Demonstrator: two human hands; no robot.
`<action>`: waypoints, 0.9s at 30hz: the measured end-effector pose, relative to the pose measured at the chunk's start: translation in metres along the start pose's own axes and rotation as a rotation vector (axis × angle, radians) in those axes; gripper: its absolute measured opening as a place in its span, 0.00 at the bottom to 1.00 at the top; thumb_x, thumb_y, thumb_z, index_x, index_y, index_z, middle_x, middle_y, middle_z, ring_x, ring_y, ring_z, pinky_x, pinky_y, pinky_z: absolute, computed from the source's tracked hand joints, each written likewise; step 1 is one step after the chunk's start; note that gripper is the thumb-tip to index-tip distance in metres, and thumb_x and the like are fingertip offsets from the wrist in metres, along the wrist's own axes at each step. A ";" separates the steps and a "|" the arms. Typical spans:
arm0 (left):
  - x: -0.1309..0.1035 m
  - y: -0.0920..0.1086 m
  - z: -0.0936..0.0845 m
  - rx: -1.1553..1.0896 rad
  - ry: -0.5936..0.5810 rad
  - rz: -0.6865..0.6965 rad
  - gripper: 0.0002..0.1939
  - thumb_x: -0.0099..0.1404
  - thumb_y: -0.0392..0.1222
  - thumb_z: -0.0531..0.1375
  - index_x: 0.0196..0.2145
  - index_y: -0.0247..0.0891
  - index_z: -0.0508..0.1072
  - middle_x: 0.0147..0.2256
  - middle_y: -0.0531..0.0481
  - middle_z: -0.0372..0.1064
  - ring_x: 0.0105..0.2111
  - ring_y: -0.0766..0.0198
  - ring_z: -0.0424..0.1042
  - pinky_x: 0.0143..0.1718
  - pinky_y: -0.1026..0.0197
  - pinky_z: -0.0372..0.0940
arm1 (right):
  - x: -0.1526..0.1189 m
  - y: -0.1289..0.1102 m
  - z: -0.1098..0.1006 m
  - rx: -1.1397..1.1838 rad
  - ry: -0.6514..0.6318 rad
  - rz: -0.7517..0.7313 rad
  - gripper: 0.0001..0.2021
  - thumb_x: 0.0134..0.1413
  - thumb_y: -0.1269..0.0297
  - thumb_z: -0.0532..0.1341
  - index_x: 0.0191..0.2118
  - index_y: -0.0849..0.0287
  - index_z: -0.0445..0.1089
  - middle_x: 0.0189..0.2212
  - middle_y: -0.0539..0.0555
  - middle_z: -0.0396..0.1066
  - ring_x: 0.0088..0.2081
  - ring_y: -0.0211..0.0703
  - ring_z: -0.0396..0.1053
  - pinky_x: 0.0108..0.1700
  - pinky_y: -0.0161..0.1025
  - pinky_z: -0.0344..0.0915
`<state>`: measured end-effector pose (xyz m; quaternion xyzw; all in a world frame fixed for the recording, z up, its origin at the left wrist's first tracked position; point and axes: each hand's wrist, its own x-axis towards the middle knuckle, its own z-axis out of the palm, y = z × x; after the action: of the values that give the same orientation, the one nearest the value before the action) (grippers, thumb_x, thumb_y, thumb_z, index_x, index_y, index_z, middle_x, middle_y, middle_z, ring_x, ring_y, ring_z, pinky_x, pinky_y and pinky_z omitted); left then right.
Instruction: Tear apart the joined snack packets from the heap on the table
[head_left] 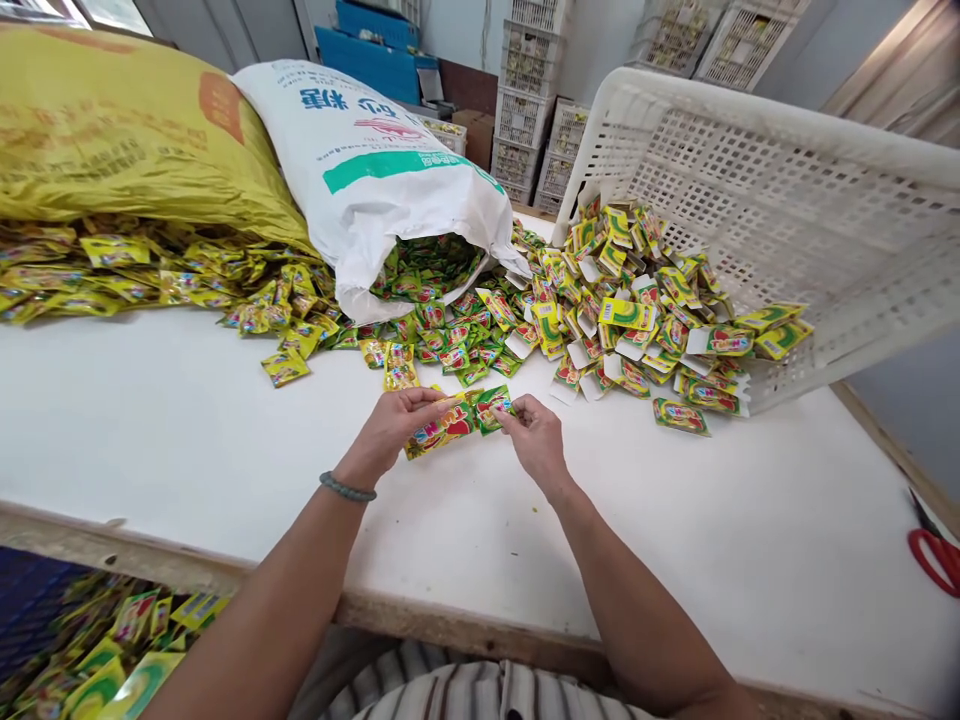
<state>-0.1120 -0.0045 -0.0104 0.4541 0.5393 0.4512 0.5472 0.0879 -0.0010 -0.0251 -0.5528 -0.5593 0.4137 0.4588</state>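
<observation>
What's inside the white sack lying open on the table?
Small green packets show in the mouth of the white sack, with more lying on the white table just outside. Whatever lies deeper cannot be seen: the sack's material covers it.

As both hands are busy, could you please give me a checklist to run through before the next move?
1. Left hand gripping the yellow pack: ok, pinched.
2. Right hand gripping the small green packet: ok, pinched.
3. Small green packet separate from the yellow pack: cannot tell; their ends meet, perhaps overlap.
4. White sack mouth open: ok, more packets show inside.
5. Small boxes all inside the white crate: not ok, some lie on the table.
6. Scissors clear of both hands: ok, lying far right.
</observation>
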 end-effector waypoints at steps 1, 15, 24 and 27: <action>0.000 -0.001 -0.001 0.010 -0.014 0.000 0.21 0.46 0.54 0.71 0.33 0.36 0.80 0.28 0.48 0.75 0.27 0.64 0.69 0.28 0.63 0.62 | -0.001 0.000 0.000 -0.034 -0.008 -0.017 0.16 0.47 0.52 0.65 0.23 0.56 0.60 0.17 0.43 0.57 0.20 0.34 0.56 0.25 0.34 0.53; -0.004 0.006 0.006 0.022 -0.152 -0.064 0.20 0.44 0.51 0.73 0.32 0.35 0.80 0.29 0.49 0.75 0.27 0.65 0.70 0.27 0.64 0.61 | -0.003 -0.011 -0.001 -0.031 0.092 -0.024 0.18 0.44 0.48 0.66 0.23 0.57 0.65 0.17 0.44 0.60 0.21 0.34 0.53 0.25 0.34 0.52; -0.005 0.005 0.015 -0.141 -0.126 -0.075 0.20 0.42 0.48 0.74 0.33 0.36 0.80 0.31 0.47 0.78 0.29 0.62 0.74 0.31 0.62 0.66 | -0.007 -0.006 0.004 -0.104 0.033 -0.087 0.13 0.45 0.50 0.67 0.25 0.55 0.74 0.32 0.53 0.69 0.39 0.45 0.63 0.38 0.40 0.61; -0.007 0.009 0.016 -0.195 -0.118 -0.102 0.21 0.41 0.48 0.75 0.33 0.35 0.80 0.31 0.46 0.78 0.30 0.60 0.75 0.33 0.60 0.68 | -0.008 -0.011 0.003 -0.122 0.029 -0.082 0.11 0.50 0.52 0.64 0.30 0.54 0.76 0.37 0.54 0.70 0.44 0.47 0.63 0.40 0.40 0.61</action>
<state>-0.0960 -0.0097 -0.0005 0.3963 0.4822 0.4454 0.6419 0.0824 -0.0096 -0.0160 -0.5624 -0.5988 0.3516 0.4490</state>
